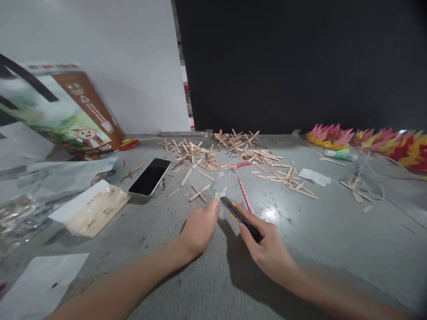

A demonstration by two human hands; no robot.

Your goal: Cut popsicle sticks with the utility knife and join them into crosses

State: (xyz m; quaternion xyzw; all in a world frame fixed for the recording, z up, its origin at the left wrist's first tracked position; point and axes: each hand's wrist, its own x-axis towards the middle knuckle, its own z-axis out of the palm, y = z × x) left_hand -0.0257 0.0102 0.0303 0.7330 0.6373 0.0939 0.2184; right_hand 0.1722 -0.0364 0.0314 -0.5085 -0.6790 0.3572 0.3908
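Observation:
My left hand (200,226) is closed at the middle of the grey table, its fingertips pinching a small wooden stick (223,191) beside a small pale greenish piece (218,195). My right hand (267,244) is wrapped round a black and yellow utility knife (243,218), whose tip points at my left fingertips. Just beyond the knife lies a pink patterned straw or pencil-like rod (244,194). Two sticks crossed in an X (199,194) rest left of it, past my left hand.
Piles of wooden sticks (193,153) and loose sticks (287,178) lie toward the back. A phone (151,177), plastic packets (93,209) and a printed bag (76,115) stand or lie left. Pink, red and yellow paper shapes (393,146), a glue stick (340,154) and a cable (382,189) are right.

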